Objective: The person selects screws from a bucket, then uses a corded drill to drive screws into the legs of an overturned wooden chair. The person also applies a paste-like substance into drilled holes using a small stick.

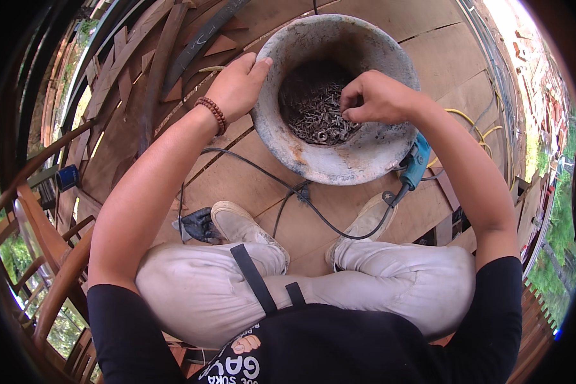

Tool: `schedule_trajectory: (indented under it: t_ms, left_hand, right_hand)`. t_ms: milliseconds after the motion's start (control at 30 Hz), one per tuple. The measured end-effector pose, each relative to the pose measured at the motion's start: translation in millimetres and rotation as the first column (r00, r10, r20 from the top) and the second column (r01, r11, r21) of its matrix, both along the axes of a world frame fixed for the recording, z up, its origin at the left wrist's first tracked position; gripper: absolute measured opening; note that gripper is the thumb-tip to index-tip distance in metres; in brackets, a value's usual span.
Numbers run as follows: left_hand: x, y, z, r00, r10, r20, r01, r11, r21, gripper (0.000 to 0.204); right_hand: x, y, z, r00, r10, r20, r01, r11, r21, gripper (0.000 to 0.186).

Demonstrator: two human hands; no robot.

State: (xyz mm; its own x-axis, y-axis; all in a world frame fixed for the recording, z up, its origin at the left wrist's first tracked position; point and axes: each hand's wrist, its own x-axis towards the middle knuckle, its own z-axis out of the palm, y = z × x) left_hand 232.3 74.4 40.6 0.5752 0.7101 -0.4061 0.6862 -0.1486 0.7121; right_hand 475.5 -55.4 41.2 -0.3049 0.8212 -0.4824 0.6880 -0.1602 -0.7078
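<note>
A worn, whitish wide-rimmed tub (329, 168) stands tilted toward me on the boards, its inside dark and stained. Loose small metal fasteners, screws or nails (319, 110), are heaped in the bottom, with a nut-like ring among them. My left hand (237, 86) grips the tub's left rim, thumb on top, a beaded bracelet at the wrist. Over the right side of the opening, my right hand (379, 98) has its fingers curled in a closed pinch above the heap. Whatever lies between those fingertips is hidden.
Beside the tub's lower right lies a teal power tool (418, 161), its black cable (320, 214) looping past my shoes. A dark glove (200, 225) rests near my left shoe. Wood strips (163, 70) pile up at the far left; a yellow cord (470, 121) runs at the right.
</note>
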Motion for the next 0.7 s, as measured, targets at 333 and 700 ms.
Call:
schedule_trajectory:
  t_ms: [333, 700]
  left_hand:
    - [2, -3, 16, 0.992, 0.076, -0.097, -0.096, 0.970, -0.225, 0.044]
    - [18, -24, 49, 0.880, -0.391, 0.269, 0.169, 0.788, 0.593, 0.032]
  right_hand:
    - [10, -20, 15, 0.843, -0.208, -0.496, 0.182, 0.978, -0.101, 0.015]
    - [6, -19, 29, 0.902, -0.102, -0.419, 0.203, 0.958, 0.203, 0.012]
